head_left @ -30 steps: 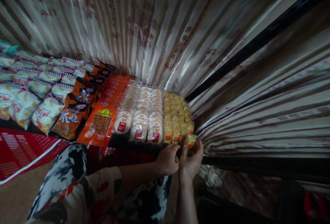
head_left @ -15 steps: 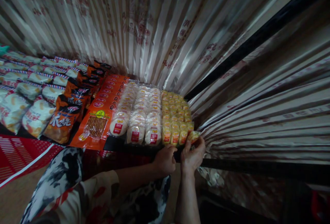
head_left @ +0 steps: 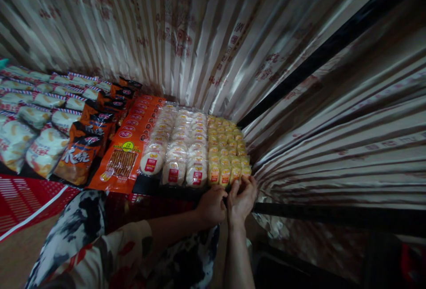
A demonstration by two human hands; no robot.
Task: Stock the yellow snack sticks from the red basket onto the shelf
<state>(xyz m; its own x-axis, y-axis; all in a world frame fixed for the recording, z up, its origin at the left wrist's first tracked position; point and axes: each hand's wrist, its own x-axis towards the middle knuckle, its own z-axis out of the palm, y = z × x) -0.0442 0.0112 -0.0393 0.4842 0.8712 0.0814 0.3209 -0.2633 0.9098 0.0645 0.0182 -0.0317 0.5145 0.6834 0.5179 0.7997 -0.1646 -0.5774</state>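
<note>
Two hands are placed at the black front edge of the shelf [head_left: 146,186]: the left hand [head_left: 212,205] with fingers curled, the right hand [head_left: 242,198] with fingertips set against the corner yellow packet [head_left: 246,170]; whether anything is gripped cannot be told. Room behind and rightward is hemmed by pleated curtain [head_left: 186,58]; leftward, round white crackers [head_left: 175,164] are sealed in clear film.

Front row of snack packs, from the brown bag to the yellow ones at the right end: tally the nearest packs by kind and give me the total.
Brown bag: 1
Flat orange pack: 1
Round white packs: 3
Small yellow packs: 4, the last partly behind the right hand
Total: 9
</note>
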